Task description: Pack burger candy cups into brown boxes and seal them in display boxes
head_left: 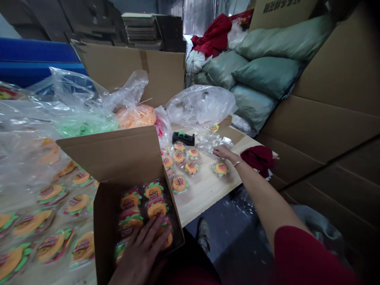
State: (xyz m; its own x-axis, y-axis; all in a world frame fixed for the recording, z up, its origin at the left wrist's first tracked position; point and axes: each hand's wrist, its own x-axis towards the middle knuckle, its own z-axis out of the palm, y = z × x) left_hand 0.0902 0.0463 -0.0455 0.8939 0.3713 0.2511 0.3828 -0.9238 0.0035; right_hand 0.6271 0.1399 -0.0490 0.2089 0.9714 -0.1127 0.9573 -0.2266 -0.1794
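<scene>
An open cardboard box (107, 206) sits near me, holding several wrapped orange-and-green burger-shaped toys (152, 191). My left hand (142, 249) lies flat, fingers spread, on the toys inside the box. My right hand (223, 152) reaches out across the wooden table (204, 190), palm down, touching the table beside a loose wrapped toy (221, 169). Several more wrapped toys (179, 183) lie in a loose group between the box and my right hand.
Many wrapped toys (53, 245) cover the table at left under clear plastic bags (77, 107). A black tape dispenser (183, 138), a clear bag (202, 105), a red cloth (259, 158), large cardboard boxes (326, 118) and green sacks (267, 73) surround the table.
</scene>
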